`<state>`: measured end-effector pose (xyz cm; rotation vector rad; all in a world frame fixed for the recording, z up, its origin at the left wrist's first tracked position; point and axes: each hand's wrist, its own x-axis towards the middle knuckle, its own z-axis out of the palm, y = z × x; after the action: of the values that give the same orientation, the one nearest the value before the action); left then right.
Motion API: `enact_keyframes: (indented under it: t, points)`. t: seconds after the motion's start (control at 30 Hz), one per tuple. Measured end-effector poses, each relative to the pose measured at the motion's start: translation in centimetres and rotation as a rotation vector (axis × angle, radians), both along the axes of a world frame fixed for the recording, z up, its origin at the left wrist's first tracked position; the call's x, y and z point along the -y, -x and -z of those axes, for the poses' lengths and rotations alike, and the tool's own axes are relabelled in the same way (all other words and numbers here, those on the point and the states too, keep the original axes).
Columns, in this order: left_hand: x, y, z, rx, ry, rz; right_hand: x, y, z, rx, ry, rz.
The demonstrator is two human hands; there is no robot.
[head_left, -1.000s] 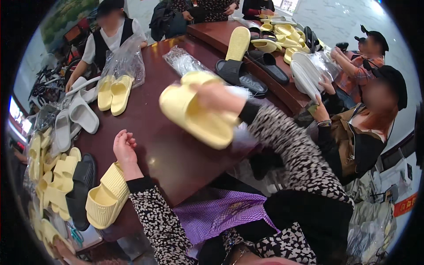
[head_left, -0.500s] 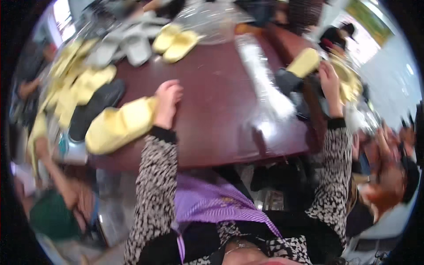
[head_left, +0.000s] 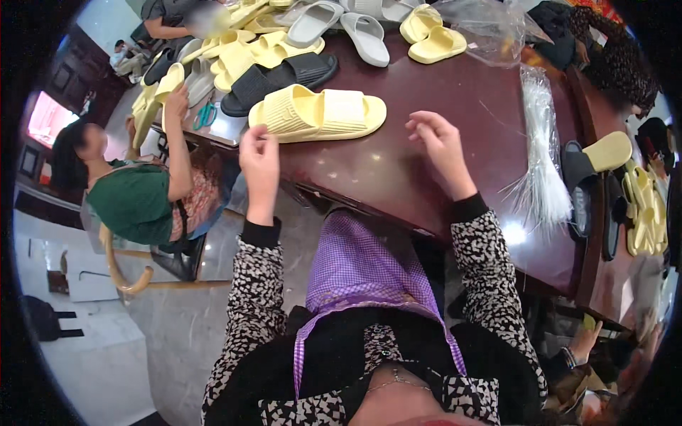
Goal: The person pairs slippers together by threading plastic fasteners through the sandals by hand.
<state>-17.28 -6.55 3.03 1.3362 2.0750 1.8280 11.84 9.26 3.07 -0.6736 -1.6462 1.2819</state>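
A pale yellow ribbed slide slipper (head_left: 341, 113) lies on its sole along the near edge of the dark red table (head_left: 455, 92), strap upward. At its left end, my left hand (head_left: 259, 167) has its bent fingertips closed against the slipper's edge; part of the grip is hidden. Off the slipper's right end, my right hand (head_left: 439, 145) hovers empty over the table, open with loosely curled fingers. Just behind the yellow slipper sits a pair of black slippers (head_left: 277, 82).
Piled yellow slippers (head_left: 245, 60) and grey slippers (head_left: 366, 39) cover the far left. A bundle of white plastic ties (head_left: 540, 149) lies to the right, before more slippers (head_left: 643, 206). Teal scissors (head_left: 205, 115) rest at the left corner, near a seated person in green (head_left: 138, 199).
The view has swung left. My right hand has come away from the slippers at the right, back over the table. My left hand has shifted from the yellow slipper's right end to its left end.
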Motion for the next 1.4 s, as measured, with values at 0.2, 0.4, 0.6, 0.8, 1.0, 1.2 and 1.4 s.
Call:
enact_keyframes:
  t: [0.2,0.4,0.6,0.8,1.0,1.2,1.4]
  points:
    - [-3.8,4.0,-1.5,0.655,0.076,0.068,-1.2,-0.7,3.2,0.224,0.065,0.018]
    - [-4.0,1.2,-0.2,1.013,0.068,0.294,-2.1,-2.7,1.0,0.226,0.252,0.163]
    - [-1.6,-4.9,-1.5,1.086,-0.053,0.297,-2.1,-2.3,-0.5,0.079,0.36,0.142]
    - [0.4,-8.0,-2.1,1.032,-0.019,0.44,-2.3,-3.1,0.2,-0.04,0.421,0.132]
    - [2.1,-8.1,-4.6,1.021,-0.029,0.467,-1.1,-3.4,-1.3,-0.072,0.4,0.178]
    - [4.9,-7.7,-5.4,0.98,-0.039,0.359,2.2,-4.8,-2.2,-0.034,0.411,0.213]
    - [6.0,-3.0,-5.9,0.794,-0.047,0.293,-1.2,-11.9,-1.9,-0.135,0.135,0.388]
